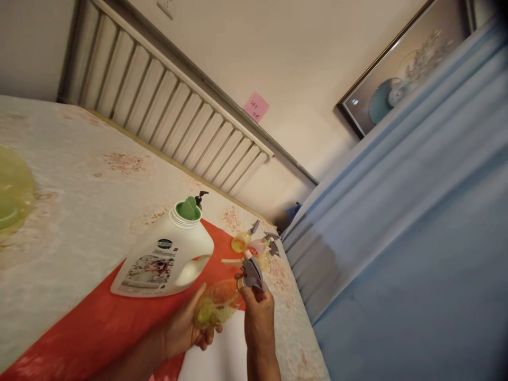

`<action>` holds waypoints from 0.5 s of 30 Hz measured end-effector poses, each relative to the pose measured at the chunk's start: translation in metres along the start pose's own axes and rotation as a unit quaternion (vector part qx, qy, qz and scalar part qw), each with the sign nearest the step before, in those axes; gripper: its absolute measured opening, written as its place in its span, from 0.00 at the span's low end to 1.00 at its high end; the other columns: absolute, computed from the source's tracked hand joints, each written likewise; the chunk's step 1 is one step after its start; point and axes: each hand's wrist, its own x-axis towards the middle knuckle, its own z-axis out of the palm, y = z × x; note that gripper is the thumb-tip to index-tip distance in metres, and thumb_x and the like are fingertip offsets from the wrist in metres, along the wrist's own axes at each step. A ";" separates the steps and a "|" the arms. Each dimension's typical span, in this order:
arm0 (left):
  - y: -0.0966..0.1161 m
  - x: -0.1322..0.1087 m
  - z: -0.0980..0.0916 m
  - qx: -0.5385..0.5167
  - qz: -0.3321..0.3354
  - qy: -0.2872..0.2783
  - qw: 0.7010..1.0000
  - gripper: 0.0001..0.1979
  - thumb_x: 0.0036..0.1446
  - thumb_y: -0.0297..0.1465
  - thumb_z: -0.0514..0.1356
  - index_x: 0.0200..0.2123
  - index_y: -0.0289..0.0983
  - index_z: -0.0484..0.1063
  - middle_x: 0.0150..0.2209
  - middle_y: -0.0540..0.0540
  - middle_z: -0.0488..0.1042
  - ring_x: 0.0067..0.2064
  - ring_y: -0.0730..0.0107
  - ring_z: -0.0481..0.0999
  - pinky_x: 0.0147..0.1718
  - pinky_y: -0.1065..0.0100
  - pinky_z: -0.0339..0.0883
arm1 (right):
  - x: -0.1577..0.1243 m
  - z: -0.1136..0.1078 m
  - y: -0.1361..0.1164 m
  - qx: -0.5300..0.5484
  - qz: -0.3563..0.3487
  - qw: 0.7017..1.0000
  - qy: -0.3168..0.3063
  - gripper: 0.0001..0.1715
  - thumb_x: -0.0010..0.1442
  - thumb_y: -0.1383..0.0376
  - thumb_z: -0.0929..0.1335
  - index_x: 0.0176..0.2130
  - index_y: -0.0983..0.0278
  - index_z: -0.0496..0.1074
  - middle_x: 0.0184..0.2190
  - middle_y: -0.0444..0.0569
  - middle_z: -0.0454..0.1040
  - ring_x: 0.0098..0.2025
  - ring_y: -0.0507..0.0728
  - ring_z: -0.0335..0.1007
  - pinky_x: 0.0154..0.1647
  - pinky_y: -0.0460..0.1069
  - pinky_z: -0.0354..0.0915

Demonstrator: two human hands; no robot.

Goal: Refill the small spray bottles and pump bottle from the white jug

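Observation:
A clear, yellow-tinted spray bottle (pixel 219 304) lies tilted across my left hand (pixel 192 325), whose fingers wrap round its lower body. My right hand (pixel 260 312) grips the grey trigger spray head (pixel 252 274) at the bottle's neck. Whether the head is screwed tight there, I cannot tell. Just beyond my hands, on a red cloth (pixel 91 323), stands a large white detergent jug (pixel 159 259) with a green inner spout (pixel 189 208) showing at its mouth. Behind my right hand are several small spray bottles with grey heads, among them a yellow one (pixel 239 243).
A flowered tablecloth (pixel 91 174) covers the table. At the left edge sits a yellow translucent basin (pixel 14 190). A black pump top (pixel 201 197) shows behind the jug. A radiator (pixel 159 100) lines the wall, and a blue curtain (pixel 397 238) hangs at the right.

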 end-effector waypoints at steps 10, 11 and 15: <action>0.002 -0.005 0.008 0.019 0.116 -0.039 0.992 0.28 0.59 0.50 0.56 0.55 0.38 0.68 0.54 0.36 0.74 0.48 0.55 0.76 0.40 0.60 0.70 | 0.000 -0.007 0.011 0.043 0.031 0.993 0.108 0.26 0.52 0.58 0.73 0.48 0.69 0.75 0.42 0.54 0.80 0.48 0.62 0.74 0.51 0.54 0.67; 0.004 -0.006 0.010 0.030 0.137 -0.046 0.989 0.25 0.58 0.46 0.59 0.54 0.39 0.68 0.57 0.37 0.71 0.52 0.53 0.74 0.44 0.59 0.68 | 0.002 -0.008 0.013 0.053 0.026 0.991 0.123 0.27 0.53 0.58 0.72 0.49 0.68 0.73 0.44 0.54 0.79 0.49 0.62 0.74 0.52 0.55 0.67; 0.012 -0.014 0.018 0.082 0.159 -0.049 0.983 0.23 0.53 0.32 0.66 0.53 0.41 0.68 0.59 0.40 0.69 0.56 0.52 0.71 0.46 0.60 0.67 | 0.007 -0.011 0.016 0.076 0.019 0.985 0.155 0.27 0.54 0.57 0.72 0.51 0.67 0.71 0.48 0.54 0.77 0.51 0.62 0.73 0.53 0.56 0.67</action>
